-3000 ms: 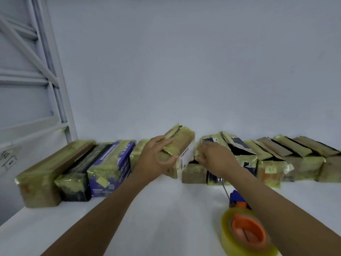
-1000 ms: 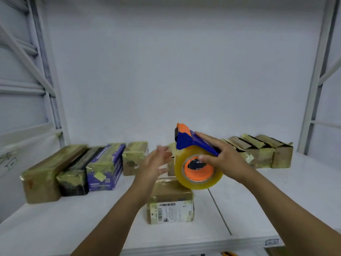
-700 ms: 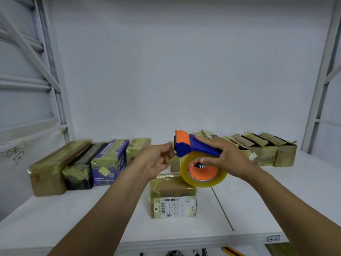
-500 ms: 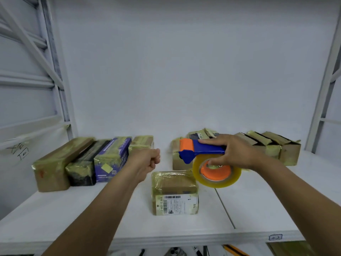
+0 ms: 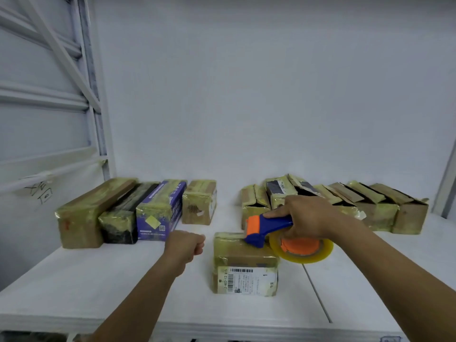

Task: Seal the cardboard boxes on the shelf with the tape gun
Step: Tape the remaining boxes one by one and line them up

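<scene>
Cardboard box (image 5: 243,255) sits alone near the shelf (image 5: 98,280) front. Right hand (image 5: 311,218) fingers (image 5: 280,214) clamped on tape gun (image 5: 267,229), nose on the box's far edge, likely starting a strip. Left hand (image 5: 185,245) fisted, empty, just beside the box.

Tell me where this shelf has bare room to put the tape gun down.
Bare shelf lies front-left, between the sealed boxes and the labelled box; also front-right, right of the tape gun, before the open boxes. A gap at the back separates the two rows. The back edge is crowded.
</scene>
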